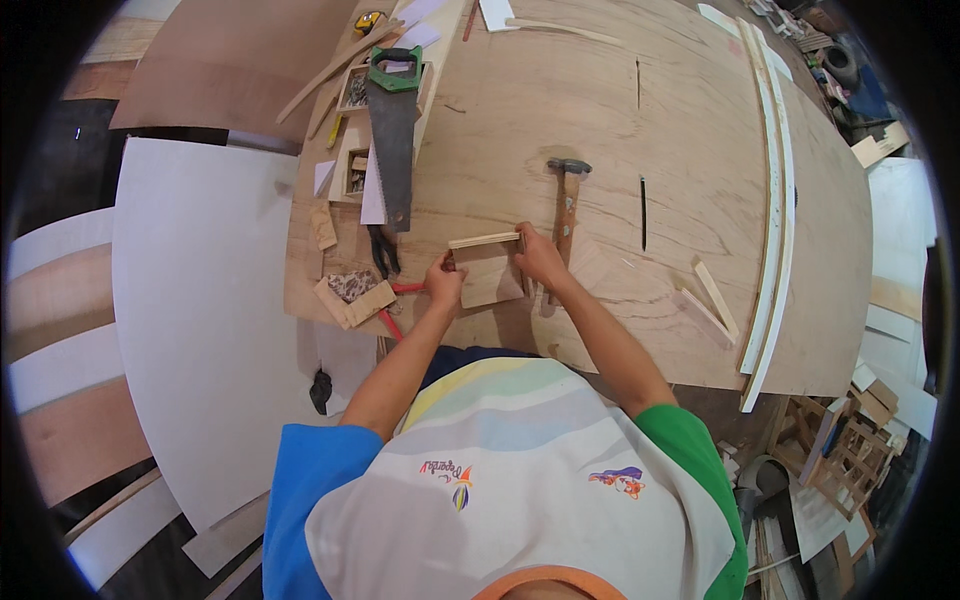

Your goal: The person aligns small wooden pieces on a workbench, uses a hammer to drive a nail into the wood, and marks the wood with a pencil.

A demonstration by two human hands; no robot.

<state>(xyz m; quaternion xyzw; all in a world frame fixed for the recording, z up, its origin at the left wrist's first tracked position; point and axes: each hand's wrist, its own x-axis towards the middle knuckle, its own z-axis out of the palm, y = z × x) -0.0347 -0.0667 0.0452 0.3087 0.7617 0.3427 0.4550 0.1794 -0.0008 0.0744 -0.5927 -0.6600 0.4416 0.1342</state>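
Note:
A small square plywood piece [490, 280] lies on the big plywood sheet [680, 130], with a thin wooden strip [483, 240] set along its far edge. My left hand [443, 283] pinches the piece's left edge. My right hand [538, 257] grips the right end, where strip and piece meet. A hammer [567, 205] with a wooden handle lies just right of my right hand. Pliers [384, 252] with red handles lie to the left.
A handsaw [392, 130] with a green handle lies at the far left, beside small boxes of nails [353, 170] and wood offcuts [355, 300]. Long thin strips [775, 200] run along the right side. White panels [200, 320] lean at the left. Wooden frames [845, 450] sit at lower right.

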